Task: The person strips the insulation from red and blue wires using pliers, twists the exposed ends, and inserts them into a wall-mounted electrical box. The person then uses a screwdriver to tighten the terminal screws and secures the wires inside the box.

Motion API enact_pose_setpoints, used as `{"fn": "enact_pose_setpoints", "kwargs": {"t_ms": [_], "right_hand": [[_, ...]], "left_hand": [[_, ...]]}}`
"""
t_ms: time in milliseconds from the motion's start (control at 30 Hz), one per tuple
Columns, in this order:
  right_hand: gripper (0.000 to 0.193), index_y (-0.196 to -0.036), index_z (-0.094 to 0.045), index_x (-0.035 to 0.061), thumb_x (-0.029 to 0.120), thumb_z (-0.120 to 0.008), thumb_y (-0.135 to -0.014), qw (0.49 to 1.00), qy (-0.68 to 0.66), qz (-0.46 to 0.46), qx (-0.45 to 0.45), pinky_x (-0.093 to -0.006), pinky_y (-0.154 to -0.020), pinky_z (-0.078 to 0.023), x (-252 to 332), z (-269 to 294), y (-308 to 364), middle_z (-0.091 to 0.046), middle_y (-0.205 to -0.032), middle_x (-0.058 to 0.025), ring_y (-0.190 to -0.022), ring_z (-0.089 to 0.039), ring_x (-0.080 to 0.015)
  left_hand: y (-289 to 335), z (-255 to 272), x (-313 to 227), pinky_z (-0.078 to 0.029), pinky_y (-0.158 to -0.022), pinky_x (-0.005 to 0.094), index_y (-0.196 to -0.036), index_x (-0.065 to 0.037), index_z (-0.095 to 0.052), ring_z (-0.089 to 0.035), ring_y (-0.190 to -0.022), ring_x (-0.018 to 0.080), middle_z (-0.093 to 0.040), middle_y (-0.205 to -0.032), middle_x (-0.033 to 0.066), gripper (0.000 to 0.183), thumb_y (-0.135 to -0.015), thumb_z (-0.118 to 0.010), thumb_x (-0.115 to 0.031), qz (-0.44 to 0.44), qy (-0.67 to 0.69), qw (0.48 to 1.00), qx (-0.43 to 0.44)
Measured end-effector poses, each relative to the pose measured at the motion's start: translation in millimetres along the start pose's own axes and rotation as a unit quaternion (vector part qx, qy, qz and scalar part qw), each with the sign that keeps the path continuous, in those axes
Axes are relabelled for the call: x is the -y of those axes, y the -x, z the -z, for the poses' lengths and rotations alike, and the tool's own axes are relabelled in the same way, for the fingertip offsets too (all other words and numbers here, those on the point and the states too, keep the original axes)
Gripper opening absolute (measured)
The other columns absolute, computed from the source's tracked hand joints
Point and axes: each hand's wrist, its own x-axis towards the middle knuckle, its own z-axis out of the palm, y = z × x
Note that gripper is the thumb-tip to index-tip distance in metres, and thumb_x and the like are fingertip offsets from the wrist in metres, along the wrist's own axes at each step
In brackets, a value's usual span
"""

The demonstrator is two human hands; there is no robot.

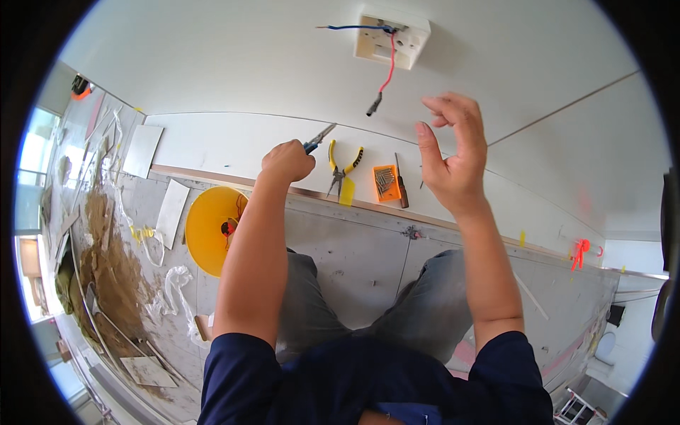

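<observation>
My left hand [287, 163] is closed round the blue handles of a pair of pliers [320, 139], their grey jaws pointing up and to the right. My right hand [457, 152] is raised in front of the white wall, fingers curved and apart, with nothing in it. Above and between them, a white electrical box [409, 44] is fixed to the wall. A blue wire [352, 27] sticks out of it to the left. From the same box a red wire [392, 64] hangs down, its end covered by a dark grey sleeve [374, 106].
On the white ledge lie yellow-and-black pliers [341, 164], an orange box [386, 184] of small metal pieces and a screwdriver [401, 183]. A yellow bucket [207, 230] stands at the left. Rubble [106, 297] covers the far-left floor; a red clamp [580, 249] is at the right.
</observation>
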Motion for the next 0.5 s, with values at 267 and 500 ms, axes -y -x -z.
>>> {"fn": "enact_pose_setpoints", "kwargs": {"t_ms": [267, 500], "right_hand": [[0.022, -0.123, -0.069, 0.0032, 0.006, -0.068, -0.101, 0.957, 0.024, -0.282, 0.069, -0.0296, -0.075, -0.054, -77, 13, 114, -0.068, -0.106, -0.0059, -0.089, -0.062, -0.0151], [0.018, -0.117, -0.068, 0.0023, 0.012, -0.069, -0.102, 0.915, 0.027, -0.403, 0.014, -0.0321, -0.075, -0.055, -103, 28, 122, -0.073, -0.096, -0.0082, -0.080, -0.067, -0.0168]], "left_hand": [[-30, -36, 2, -0.055, -0.104, 0.0436, -0.121, -0.002, -0.073, -0.069, -0.124, 0.0338, -0.075, -0.127, 0.0172, 0.045, -0.091, -0.076, -0.035, 0.072, -0.019, 0.995, -0.062], [-41, -45, 14, -0.057, -0.103, 0.0423, -0.127, -0.008, -0.076, -0.069, -0.126, 0.0309, -0.074, -0.133, 0.0149, 0.047, -0.088, -0.077, -0.034, 0.120, 0.008, 0.993, -0.009]]}}
